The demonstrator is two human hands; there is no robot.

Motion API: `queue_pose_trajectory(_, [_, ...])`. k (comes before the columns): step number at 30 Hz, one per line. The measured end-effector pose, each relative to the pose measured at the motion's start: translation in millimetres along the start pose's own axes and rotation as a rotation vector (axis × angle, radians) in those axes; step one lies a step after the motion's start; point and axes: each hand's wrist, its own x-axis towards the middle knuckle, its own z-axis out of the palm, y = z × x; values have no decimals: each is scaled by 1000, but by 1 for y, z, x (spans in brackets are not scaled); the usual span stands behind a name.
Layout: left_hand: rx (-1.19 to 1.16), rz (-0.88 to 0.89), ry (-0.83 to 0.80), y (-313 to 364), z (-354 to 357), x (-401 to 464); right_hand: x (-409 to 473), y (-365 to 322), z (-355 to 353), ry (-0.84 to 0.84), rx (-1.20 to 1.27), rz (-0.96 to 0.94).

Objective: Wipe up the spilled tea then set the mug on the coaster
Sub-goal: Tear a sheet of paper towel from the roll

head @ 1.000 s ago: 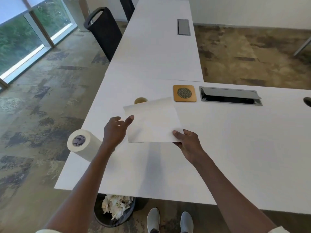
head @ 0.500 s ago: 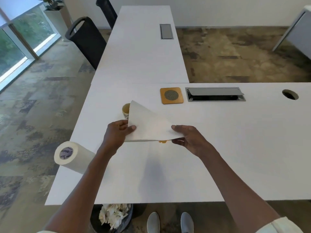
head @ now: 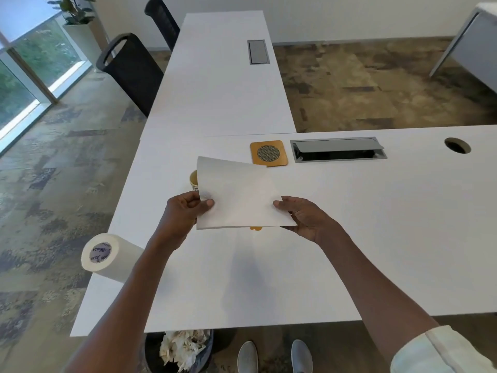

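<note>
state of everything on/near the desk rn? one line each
Paper sheet: folded, held off the desk by both hands
Left hand: pinching sheet's left edge
Right hand: pinching right edge
Mug: upright, mostly hidden, not on coaster
Coaster: empty
Spill: unwiped
Towel roll: on its side
Bin: holds crumpled paper

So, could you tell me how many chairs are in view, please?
2. One black chair stands at the left side of the far table; a second chair stands behind it, nearer the wall. Others may be out of frame.
</note>
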Motion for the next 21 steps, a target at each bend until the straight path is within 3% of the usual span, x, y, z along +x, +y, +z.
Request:
queue_pose_trajectory(6, [-23, -4, -20, 3, 1, 1, 8, -4, 3, -10, 61, -20])
queue_pose_trajectory(21, [100, -57, 80, 7, 3, 7, -2, -24, -9, 68, -203, -247])
